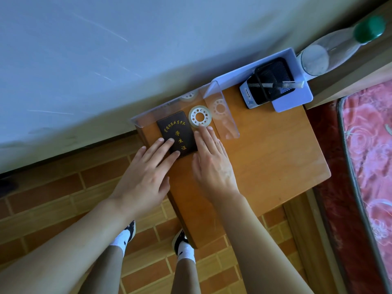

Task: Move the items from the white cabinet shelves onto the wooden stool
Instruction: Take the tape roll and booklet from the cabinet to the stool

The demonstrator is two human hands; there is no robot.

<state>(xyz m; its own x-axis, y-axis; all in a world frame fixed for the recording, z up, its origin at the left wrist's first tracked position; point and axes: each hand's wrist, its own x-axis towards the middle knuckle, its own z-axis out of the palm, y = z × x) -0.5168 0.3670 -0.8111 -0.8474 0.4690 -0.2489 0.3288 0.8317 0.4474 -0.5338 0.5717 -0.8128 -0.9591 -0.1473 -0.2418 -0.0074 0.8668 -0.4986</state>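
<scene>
**Booklet and tape roll, under flat hands**

My left hand (146,166) lies flat, fingertips on the dark booklet (177,133); it grips nothing. My right hand (212,160), also flat, touches the tape roll (200,117) just ahead. Booklet's long axis runs away from me, toward the wall, on the wooden stool (275,158).

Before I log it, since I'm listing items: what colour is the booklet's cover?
Dark brown with gold lettering, on the booklet; head view.

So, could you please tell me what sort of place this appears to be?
Probably a student bedroom or dormitory: a floral-covered bed beside the wooden stool, a dark booklet printed as a student ID under the left hand, and a mesh pen holder.
</scene>
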